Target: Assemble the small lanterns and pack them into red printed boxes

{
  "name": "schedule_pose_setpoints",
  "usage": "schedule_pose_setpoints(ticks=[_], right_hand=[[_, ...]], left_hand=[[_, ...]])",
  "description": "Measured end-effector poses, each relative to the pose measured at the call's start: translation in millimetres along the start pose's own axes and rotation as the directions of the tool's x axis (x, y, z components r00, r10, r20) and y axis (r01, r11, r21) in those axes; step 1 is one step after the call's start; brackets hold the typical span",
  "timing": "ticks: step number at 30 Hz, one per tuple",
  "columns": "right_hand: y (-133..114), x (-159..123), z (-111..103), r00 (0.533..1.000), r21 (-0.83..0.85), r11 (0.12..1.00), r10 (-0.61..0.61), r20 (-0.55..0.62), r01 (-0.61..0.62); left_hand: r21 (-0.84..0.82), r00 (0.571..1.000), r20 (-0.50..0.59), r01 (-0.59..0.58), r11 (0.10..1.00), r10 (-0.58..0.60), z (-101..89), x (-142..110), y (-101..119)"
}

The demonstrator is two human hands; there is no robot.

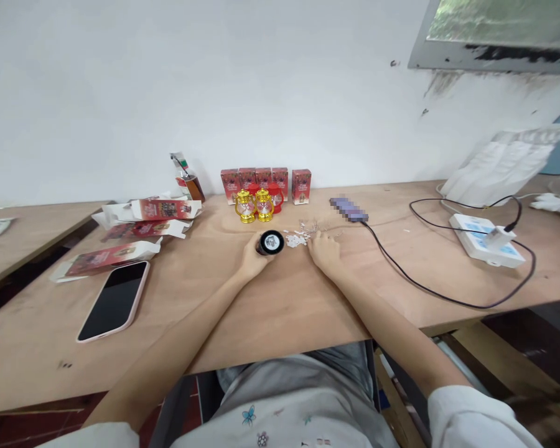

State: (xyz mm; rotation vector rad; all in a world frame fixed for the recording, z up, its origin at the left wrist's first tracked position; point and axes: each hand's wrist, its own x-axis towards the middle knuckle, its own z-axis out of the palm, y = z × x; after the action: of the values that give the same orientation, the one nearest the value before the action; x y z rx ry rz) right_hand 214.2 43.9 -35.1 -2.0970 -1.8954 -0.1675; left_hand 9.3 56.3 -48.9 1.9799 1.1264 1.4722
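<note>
My left hand (254,254) is closed around a small black round object (270,242), tilted so its underside with a pale centre faces me. Just right of it lies a heap of tiny silvery-white parts (297,239) on the wooden table (280,305). My right hand (323,251) rests palm down with its fingertips at the edge of that heap; its fingers are curled and I cannot see anything in them. Behind the heap stand two small golden lanterns (254,205) in front of a red one (274,195).
A row of red boxes (264,181) lines the wall. Flattened red cartons (144,219) and a pink-cased phone (114,300) lie at left. A purple device (348,208) with a black cable (415,283) and a white power strip (486,239) sit at right.
</note>
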Motion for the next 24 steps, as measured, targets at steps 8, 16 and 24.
schedule_pose_setpoints(ticks=[8,16,24], right_hand=[[-1.5,1.3,-3.5,0.989,0.200,0.971,-0.140,0.045,0.128],[14.3,11.6,-4.7,0.986,0.554,0.830,-0.135,0.096,0.060],[24.0,13.5,-9.2,0.907,0.711,0.697,-0.357,0.222,0.100]], left_hand=[[-0.007,1.000,0.010,-0.019,1.000,0.019,0.4,-0.2,-1.0],[0.009,1.000,0.019,-0.019,1.000,0.019,1.1,0.6,-3.5],[0.018,0.999,0.016,-0.033,0.999,0.032,0.6,0.1,-1.5]])
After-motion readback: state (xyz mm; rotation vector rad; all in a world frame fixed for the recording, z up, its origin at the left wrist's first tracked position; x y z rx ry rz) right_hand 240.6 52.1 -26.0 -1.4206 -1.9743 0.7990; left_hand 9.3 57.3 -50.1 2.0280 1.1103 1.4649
